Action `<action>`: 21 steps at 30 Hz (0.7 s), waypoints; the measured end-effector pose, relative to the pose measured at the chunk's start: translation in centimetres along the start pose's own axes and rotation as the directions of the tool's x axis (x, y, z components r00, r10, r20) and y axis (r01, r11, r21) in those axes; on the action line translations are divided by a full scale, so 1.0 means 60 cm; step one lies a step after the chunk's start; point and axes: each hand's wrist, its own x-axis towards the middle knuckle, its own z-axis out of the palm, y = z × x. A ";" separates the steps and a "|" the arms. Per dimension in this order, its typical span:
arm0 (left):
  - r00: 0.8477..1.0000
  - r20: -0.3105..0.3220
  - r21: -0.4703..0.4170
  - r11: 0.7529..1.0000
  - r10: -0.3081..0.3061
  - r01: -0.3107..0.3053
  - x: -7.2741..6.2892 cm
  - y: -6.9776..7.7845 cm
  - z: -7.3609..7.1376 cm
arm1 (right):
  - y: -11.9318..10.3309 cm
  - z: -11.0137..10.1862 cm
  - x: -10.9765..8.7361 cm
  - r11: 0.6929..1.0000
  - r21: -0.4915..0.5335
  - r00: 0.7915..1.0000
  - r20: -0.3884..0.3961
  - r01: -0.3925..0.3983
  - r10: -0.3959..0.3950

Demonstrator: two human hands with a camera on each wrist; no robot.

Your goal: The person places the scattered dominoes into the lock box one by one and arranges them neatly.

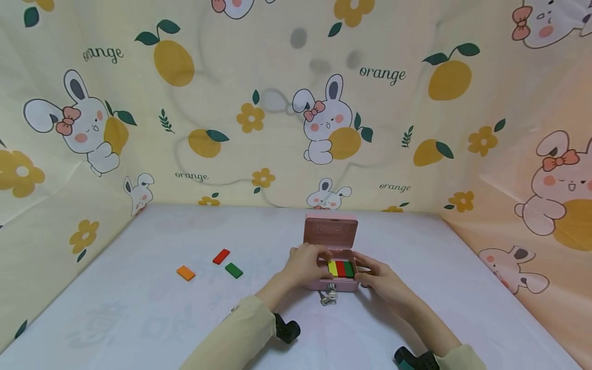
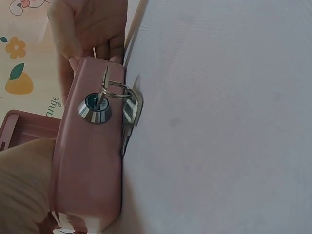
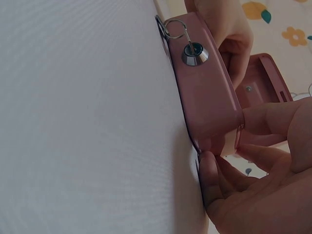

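Note:
A pink metal cash box [image 1: 330, 285] stands on the table with its lid [image 1: 330, 232] raised. Inside, yellow [image 1: 332, 269], red [image 1: 340, 269] and green blocks [image 1: 349, 270] lie side by side. My left hand [image 1: 303, 264] reaches over the box's left side, fingers bent down into it beside the yellow block; I cannot tell whether they hold a block. At the other end, my right hand [image 1: 381, 280] grips the box's right side, fingers at the upper edge and thumb low in the right wrist view. Keys on a ring [image 2: 129, 105] hang from the front lock [image 2: 96, 108].
Left of the box, an orange block [image 1: 186, 273], a red block [image 1: 221, 256] and a green block [image 1: 234, 270] lie apart on the white tabletop [image 1: 139, 308]. A printed cloth [image 1: 277, 154] with rabbits and oranges encloses the back and sides.

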 end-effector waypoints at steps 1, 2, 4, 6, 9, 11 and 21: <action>1.000 0.003 -0.008 1.000 0.001 -0.001 0.000 0.000 0.000 | 0.000 0.000 0.000 1.000 0.001 1.000 0.002 0.000 0.000; 1.000 0.007 -0.020 1.000 0.000 0.000 -0.001 -0.001 -0.001 | 0.001 -0.001 0.000 1.000 0.001 1.000 0.001 -0.001 0.001; 1.000 0.013 -0.047 0.999 0.002 -0.001 -0.001 -0.002 -0.003 | 0.001 -0.002 -0.001 1.000 -0.003 1.000 0.011 0.005 -0.005; 1.000 0.018 -0.075 0.997 0.009 -0.007 -0.002 -0.004 -0.005 | 0.002 -0.003 -0.001 1.000 -0.007 1.000 0.015 0.011 -0.011; 0.999 0.026 -0.116 0.993 0.028 -0.025 -0.004 -0.008 -0.009 | 0.002 -0.002 -0.001 1.000 -0.011 1.000 0.022 0.020 -0.020; 0.999 0.034 -0.160 0.986 0.043 -0.037 -0.007 -0.011 -0.012 | 0.002 -0.002 0.000 1.000 -0.009 1.000 0.014 0.016 -0.016; 0.996 0.003 -0.250 0.965 0.084 -0.080 -0.022 -0.027 -0.029 | 0.002 0.000 0.001 1.000 -0.005 1.000 0.009 0.002 -0.002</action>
